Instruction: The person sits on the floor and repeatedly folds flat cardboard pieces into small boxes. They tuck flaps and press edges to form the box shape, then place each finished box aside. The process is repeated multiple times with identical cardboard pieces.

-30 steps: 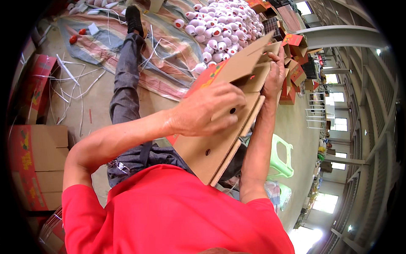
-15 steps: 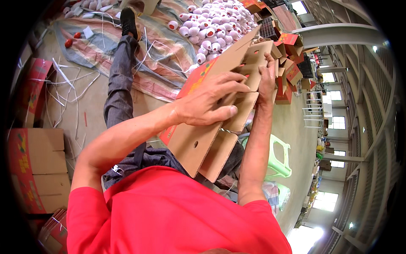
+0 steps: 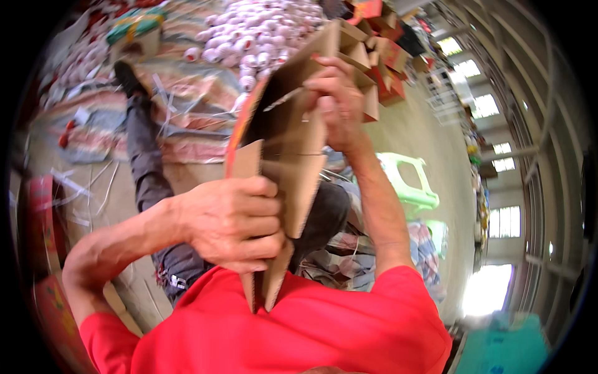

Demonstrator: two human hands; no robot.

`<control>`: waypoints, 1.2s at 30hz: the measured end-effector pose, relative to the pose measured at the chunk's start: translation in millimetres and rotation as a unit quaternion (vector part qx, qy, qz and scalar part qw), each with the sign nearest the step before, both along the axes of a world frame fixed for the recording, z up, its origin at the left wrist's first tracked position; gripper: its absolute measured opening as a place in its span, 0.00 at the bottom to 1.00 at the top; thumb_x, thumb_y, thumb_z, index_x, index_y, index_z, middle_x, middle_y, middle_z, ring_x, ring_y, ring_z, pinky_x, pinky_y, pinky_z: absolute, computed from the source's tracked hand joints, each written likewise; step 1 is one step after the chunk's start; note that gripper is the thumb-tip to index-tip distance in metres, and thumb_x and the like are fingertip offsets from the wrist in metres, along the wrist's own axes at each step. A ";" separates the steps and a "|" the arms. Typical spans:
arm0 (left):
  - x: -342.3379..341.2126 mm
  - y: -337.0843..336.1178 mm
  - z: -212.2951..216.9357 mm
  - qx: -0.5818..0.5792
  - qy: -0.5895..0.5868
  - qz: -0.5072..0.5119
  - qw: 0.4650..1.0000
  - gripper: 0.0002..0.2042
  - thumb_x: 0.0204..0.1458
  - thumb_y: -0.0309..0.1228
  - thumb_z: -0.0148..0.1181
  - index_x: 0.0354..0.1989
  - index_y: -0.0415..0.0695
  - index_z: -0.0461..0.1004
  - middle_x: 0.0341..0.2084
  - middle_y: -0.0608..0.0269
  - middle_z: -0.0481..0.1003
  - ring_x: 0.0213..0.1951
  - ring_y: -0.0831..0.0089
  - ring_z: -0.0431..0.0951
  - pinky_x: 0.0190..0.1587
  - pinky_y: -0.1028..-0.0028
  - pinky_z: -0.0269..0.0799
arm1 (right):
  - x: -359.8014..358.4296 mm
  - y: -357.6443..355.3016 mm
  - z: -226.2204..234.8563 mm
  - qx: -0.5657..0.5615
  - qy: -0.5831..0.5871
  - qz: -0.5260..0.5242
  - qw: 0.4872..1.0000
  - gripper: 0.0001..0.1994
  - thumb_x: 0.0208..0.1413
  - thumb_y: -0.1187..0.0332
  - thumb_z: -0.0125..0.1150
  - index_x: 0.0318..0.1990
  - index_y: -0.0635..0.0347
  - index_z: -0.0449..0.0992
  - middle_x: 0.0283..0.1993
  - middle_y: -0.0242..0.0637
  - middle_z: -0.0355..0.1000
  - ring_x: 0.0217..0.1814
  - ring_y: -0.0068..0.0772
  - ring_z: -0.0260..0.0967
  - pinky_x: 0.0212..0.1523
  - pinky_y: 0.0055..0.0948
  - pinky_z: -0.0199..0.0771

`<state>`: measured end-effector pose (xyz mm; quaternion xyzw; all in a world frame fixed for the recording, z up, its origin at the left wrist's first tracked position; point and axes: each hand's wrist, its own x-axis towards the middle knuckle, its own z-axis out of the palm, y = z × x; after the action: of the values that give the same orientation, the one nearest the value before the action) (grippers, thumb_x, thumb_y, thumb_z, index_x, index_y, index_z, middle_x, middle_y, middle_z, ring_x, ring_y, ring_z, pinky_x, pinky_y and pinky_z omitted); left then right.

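A brown cardboard box point(image 3: 298, 177) with a red outer side stands partly unfolded over my lap, its near flaps touching my red shirt. Its walls are spread apart, showing a dark hollow between them. My left hand point(image 3: 230, 224) is closed round a flap at the near end, fingers curled over the edge. Toward the far end, my right hand point(image 3: 336, 103) grips the right-hand wall, fingers bent over its top edge. Motion blurs the cardboard near the right hand.
Many round fruits in white foam nets point(image 3: 261, 28) lie heaped ahead on a striped sheet point(image 3: 193, 112). Opened cartons point(image 3: 386, 81) are piled at the far right. A pale green stool point(image 3: 408, 184) stands right of me, a teal object point(image 3: 504, 346) behind it. Red cartons point(image 3: 47, 212) are at left.
The flattened box has been turned more upright and its walls opened apart. My left hand went from lying across the box to gripping a near flap. The view has swung right.
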<state>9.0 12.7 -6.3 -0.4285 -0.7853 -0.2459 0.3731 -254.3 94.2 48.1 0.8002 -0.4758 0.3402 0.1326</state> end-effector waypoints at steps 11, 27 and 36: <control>37.4 -88.2 -19.1 0.128 -0.025 0.242 0.961 0.15 0.62 0.42 0.46 0.29 0.45 0.65 0.21 0.58 0.62 0.27 0.55 0.67 0.38 0.58 0.60 | -19.7 13.8 -14.0 0.146 -0.213 -0.025 0.966 0.35 0.72 0.33 0.36 0.45 0.62 0.72 0.16 0.29 0.58 0.27 0.23 0.55 0.55 0.36 0.65; -44.3 -72.7 -12.5 0.097 -0.128 0.247 0.956 0.13 0.57 0.37 0.51 0.28 0.42 0.75 0.17 0.48 0.74 0.27 0.47 0.76 0.44 0.53 0.69 | -5.2 -18.4 -87.9 0.463 -0.235 0.040 0.854 0.18 0.65 0.67 0.58 0.60 0.62 0.76 0.65 0.50 0.70 0.69 0.53 0.66 0.69 0.45 0.64; -56.8 -84.6 -6.3 0.062 -0.149 0.256 0.953 0.13 0.55 0.35 0.51 0.27 0.40 0.76 0.18 0.45 0.74 0.28 0.45 0.77 0.44 0.50 0.72 | -5.7 33.9 -148.2 0.487 -0.155 -0.007 0.860 0.20 0.60 0.72 0.66 0.60 0.60 0.75 0.59 0.44 0.73 0.63 0.43 0.70 0.60 0.40 0.72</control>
<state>-47.8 -71.9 -12.6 -0.1478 -0.8984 -0.2512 0.3285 -260.0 128.1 -100.0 0.6965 -0.6008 0.1838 -0.3467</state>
